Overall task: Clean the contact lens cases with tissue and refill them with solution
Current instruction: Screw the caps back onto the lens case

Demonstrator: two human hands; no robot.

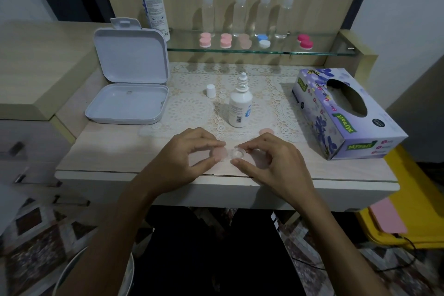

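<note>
At lower centre, a left hand pinches the capped side of a contact lens case while the right hand pinches its open well, apparently awaiting the uncapped solution bottle behind.

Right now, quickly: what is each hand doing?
Left hand: fingers pinch the capped side of the contact lens case.
Right hand: fingers pinch its open side.
</note>
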